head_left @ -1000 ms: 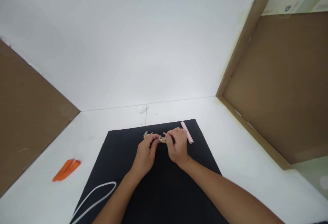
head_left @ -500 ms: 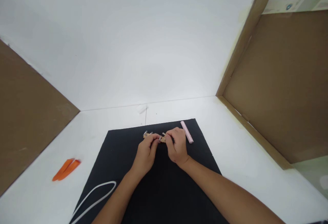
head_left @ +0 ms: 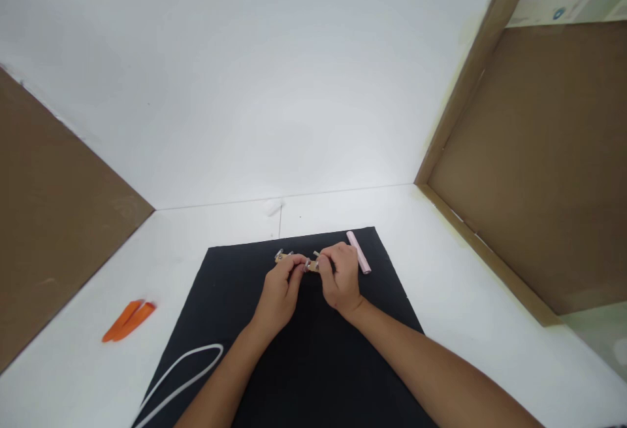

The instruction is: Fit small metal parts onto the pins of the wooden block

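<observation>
A small tan strip with several shiny, silvery fittings (head_left: 312, 266) lies across the far part of a black mat (head_left: 304, 362); its exact kind is too small to tell. My left hand (head_left: 279, 291) is closed, thumb and forefinger pinching the strip near its middle and covering part of it. The strip's left end shows beyond those fingers. At the right end, my right hand (head_left: 340, 278) is closed too, its thumb and forefinger pressed together at one of the fittings. A short pale tip sticks up beside that forefinger. Just right of this hand is a pale pink tube (head_left: 359, 253).
Two orange strips (head_left: 128, 321) lie on the white table at left. A white cord (head_left: 196, 351) loops over the mat's near left corner. A whitish scrap (head_left: 273, 207) is near the back wall, and brown boards (head_left: 533, 166) stand at both sides.
Both hands stay at the strip, with only a slight shift of the right fingers; a fitting at the strip's right end shows more now. The whole view has shifted slightly.
</observation>
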A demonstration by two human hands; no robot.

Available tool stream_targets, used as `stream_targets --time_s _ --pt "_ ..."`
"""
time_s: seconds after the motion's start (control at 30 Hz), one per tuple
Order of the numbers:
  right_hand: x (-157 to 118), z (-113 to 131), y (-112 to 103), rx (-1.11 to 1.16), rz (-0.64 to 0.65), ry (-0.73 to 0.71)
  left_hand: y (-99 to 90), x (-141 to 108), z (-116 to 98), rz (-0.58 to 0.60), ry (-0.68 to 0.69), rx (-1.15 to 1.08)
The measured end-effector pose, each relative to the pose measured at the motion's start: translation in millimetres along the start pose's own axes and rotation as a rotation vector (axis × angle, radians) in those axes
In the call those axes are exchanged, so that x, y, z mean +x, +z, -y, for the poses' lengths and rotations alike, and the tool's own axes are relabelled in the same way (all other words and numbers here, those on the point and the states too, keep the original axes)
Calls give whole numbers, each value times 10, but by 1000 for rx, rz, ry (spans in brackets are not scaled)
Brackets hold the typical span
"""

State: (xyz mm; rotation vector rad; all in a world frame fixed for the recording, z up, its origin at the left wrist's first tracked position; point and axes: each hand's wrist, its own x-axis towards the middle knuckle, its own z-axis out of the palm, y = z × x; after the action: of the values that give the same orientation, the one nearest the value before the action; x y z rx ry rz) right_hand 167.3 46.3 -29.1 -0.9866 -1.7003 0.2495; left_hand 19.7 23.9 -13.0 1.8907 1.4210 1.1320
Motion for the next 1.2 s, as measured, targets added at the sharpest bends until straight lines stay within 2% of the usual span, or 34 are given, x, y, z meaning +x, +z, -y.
stream_targets --time_s 0.1,0.23,0.33,0.43,0.57,0.7,0.8,0.93,1.03,1.13,1.2 --pt "-2 -1 2 -1 61 -59 -2 1 -1 -9 0 1" --pt "-5 1 1 -27 12 -13 -8 -1 -14 -9 -3 -6" --pt "-4 3 -4 -5 73 -75 -9 -4 -25 -8 -10 -7" --pt "3 0 -4 -15 9 -7 -3 -5 -19 -10 -7 -5" --pt "7 -1 2 -6 68 -65 6 -2 -4 -4 -4 -18" --pt "7 8 -5 -22 8 -29 5 1 -6 0 -6 -15" --pt "5 18 -14 -7 81 -104 3 -3 -11 5 -5 -15" --pt "-1 26 -12 -45 21 -26 3 -9 -3 -2 -10 -10" --pt "-5 30 -5 -39 73 -73 5 -5 8 1 -2 -13" --pt "-5 29 -2 -58 34 -11 6 -2 13 11 6 -11" --pt "-5 28 -2 -61 52 -31 8 -3 13 10 8 -13"
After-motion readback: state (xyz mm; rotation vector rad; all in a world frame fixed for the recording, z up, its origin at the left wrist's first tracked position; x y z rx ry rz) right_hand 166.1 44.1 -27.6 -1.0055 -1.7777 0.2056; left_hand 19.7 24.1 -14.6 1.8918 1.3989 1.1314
